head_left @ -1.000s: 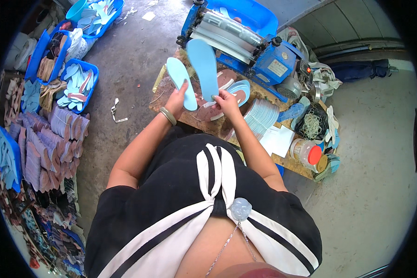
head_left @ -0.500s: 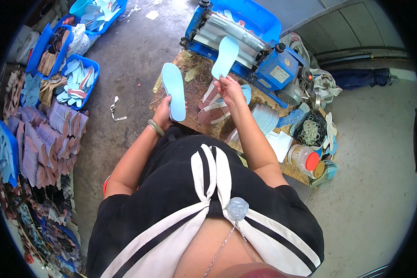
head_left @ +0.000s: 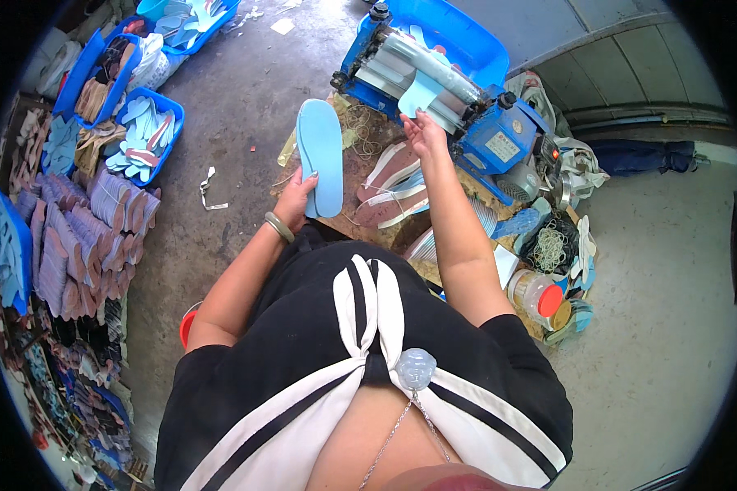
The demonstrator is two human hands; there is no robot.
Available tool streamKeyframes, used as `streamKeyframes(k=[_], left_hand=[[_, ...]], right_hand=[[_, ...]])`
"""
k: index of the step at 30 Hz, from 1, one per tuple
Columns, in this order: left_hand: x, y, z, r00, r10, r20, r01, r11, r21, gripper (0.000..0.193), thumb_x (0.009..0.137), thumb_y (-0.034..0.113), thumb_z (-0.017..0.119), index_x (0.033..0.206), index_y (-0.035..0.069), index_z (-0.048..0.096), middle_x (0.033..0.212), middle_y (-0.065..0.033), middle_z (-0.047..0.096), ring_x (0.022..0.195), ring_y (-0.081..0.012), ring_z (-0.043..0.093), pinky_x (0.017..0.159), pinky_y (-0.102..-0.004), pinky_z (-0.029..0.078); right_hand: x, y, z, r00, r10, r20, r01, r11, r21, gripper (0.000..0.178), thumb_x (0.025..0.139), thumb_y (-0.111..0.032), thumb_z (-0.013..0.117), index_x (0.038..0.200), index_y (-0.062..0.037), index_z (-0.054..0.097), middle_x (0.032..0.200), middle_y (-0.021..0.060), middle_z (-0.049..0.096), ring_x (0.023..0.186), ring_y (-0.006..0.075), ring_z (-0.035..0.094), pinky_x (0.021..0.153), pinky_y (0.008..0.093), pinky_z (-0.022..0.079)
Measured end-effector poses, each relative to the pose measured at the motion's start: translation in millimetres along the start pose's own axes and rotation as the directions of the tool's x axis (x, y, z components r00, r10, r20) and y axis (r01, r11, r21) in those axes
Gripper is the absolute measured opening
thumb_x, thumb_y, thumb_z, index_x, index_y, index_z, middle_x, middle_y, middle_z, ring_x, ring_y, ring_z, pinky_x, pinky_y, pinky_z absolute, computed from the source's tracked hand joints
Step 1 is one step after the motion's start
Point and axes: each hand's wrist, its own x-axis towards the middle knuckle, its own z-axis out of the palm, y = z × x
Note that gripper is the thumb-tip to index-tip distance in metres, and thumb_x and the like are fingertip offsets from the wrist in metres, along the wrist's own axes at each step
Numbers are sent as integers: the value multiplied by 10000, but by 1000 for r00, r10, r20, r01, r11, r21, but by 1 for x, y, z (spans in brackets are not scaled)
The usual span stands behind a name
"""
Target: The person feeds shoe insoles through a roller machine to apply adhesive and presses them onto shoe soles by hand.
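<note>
My left hand (head_left: 297, 196) grips light-blue insoles (head_left: 319, 155), upright and partly overlapping, with the thumb on the near end. My right hand (head_left: 424, 135) reaches forward, its fingertips pinching the near end of another light-blue insole (head_left: 421, 92). That insole's far part lies at the rollers (head_left: 434, 67) of a blue roller machine (head_left: 491, 139); its tip is hidden there. On the worktable between my hands lie insoles with brownish-pink faces and pale edges (head_left: 391, 204).
Tangled string (head_left: 354, 131) lies on the worktable. To the right stand a stack of pale insoles (head_left: 481, 214), a red-lidded jar (head_left: 534, 293) and a coil of string (head_left: 549, 249). On the left are a blue bin of insoles (head_left: 172, 147) and piled bundled insoles (head_left: 98, 237).
My right hand has moved forward with its insole, whose far end is now at the rollers. My left hand has turned its insoles slightly, and a second one shows beneath.
</note>
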Motion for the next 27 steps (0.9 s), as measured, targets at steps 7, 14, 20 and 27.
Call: streamKeyframes(k=[7,14,20,27], left_hand=[[13,2,9,999,49,8,-49,999,17,422,876,117,495,1277,84,369,1106,-45,541,975,-153,539,831,-324,458],[27,-1,25,997,30,77,-36,997,67,391,886,125,478,1262,93,376,1089,-70,547,935,-169,566,742,-327,510],[35,-4,31,999,-14,-34,14,1000,5,329,914,128,397,1228,104,301,993,-109,539,857,-211,585,681,-349,531],[27,2,35,974,-198,108,197,980,19,369,859,224,536,1157,102,354,932,-107,515,741,-214,593,587,-329,533]], right_hand=[[-50,24,-3,992,73,106,-48,974,-221,297,859,-134,525,1120,-4,467,959,143,605,815,213,624,639,275,514],[-145,63,6,862,437,258,-204,764,-612,330,858,-127,536,1165,-13,498,929,70,616,769,139,621,599,229,506],[-138,62,-3,933,-208,292,358,599,-716,238,854,-108,486,1054,10,538,785,80,634,612,139,625,546,263,477],[-145,47,-2,789,-337,514,494,-150,-856,255,834,-124,494,1083,-75,522,773,170,619,695,344,604,594,426,470]])
